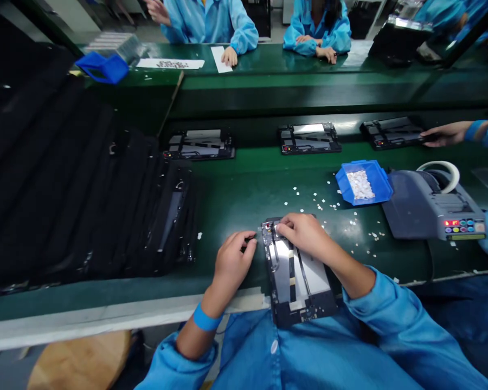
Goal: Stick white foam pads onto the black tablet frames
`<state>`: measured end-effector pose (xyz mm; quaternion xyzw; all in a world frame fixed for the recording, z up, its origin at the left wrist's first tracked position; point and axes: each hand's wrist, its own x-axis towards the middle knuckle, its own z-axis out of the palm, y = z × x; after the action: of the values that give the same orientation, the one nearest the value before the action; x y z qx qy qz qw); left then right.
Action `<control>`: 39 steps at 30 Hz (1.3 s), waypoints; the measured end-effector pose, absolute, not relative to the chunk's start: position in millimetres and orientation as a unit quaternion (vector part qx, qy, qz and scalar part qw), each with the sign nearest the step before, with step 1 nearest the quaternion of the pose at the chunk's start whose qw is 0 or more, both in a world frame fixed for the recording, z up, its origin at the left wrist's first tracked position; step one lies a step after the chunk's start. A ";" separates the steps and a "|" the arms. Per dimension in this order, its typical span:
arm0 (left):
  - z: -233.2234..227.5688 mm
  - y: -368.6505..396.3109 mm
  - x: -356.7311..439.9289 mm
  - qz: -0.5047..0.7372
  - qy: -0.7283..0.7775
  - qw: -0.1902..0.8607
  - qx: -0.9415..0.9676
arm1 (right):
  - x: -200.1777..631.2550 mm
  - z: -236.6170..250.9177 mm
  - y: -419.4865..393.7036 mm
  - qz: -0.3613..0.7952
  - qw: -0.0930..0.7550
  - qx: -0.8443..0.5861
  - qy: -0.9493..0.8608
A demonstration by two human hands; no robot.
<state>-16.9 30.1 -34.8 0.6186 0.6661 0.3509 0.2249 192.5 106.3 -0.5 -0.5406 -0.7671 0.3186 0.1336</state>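
A black device chassis (299,281) with silver plates inside lies at the near edge of the green bench (236,200), hanging partly over my lap. My right hand (303,233) rests on its far left corner, fingertips pressing there. My left hand (231,260) sits just left of that corner, fingers curled and pinched at the chassis edge. What the fingertips hold is too small to see. Both sleeves are blue, and a blue band circles my left wrist.
A blue bin of small white pieces (364,183) stands beyond, with white bits scattered around it. A grey tape dispenser (429,208) is at right. A stack of black chassis (85,216) leans at left. Three more chassis (309,138) lie on the belt; a co-worker's hand (443,134) touches the right one.
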 end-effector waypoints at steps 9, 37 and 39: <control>-45.3 39.1 -17.4 0.271 0.602 0.133 0.739 | 165.3 -10.5 132.6 0.260 0.020 -0.558 -0.788; -25.0 58.2 -40.4 0.084 0.532 0.104 0.836 | 203.8 -38.6 98.7 0.118 0.078 -0.301 -0.943; -23.6 62.7 -39.9 0.135 0.547 0.176 0.807 | 203.5 -37.2 106.2 0.150 0.075 -0.294 -0.941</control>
<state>-39.9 62.7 -23.6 0.8071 0.5470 0.1355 0.1764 203.5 106.2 -37.2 -0.2941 -0.9410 0.1497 0.0747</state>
